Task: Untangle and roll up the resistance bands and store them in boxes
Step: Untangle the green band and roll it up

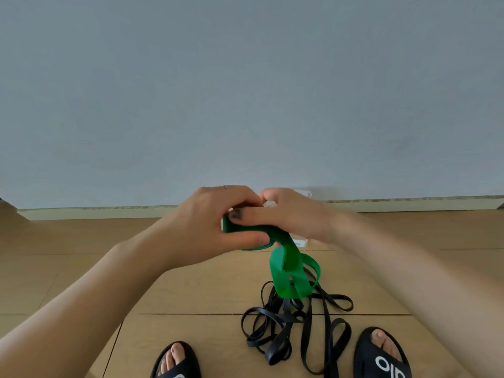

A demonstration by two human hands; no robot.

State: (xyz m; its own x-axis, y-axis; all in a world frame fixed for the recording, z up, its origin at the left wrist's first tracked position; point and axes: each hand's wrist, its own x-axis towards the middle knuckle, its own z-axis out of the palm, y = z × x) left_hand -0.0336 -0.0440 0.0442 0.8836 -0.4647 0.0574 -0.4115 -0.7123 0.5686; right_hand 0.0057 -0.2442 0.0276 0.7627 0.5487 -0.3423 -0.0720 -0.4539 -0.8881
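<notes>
Above the wooden floor (81,268), the left hand (215,222) curls its fingers round the rolled part of the green resistance band (289,271), while the right hand (289,214) pinches the roll from the other side, thumb laid across it. I judge the coil could spring loose if either grip eases, since the band's free tail hangs down twisted and its loop touches the tangled black resistance bands (297,326) on the floor, which may snag it. A clear plastic box (301,242) sits mostly hidden behind the hands. Black slippers (381,356) flank the tangle.
</notes>
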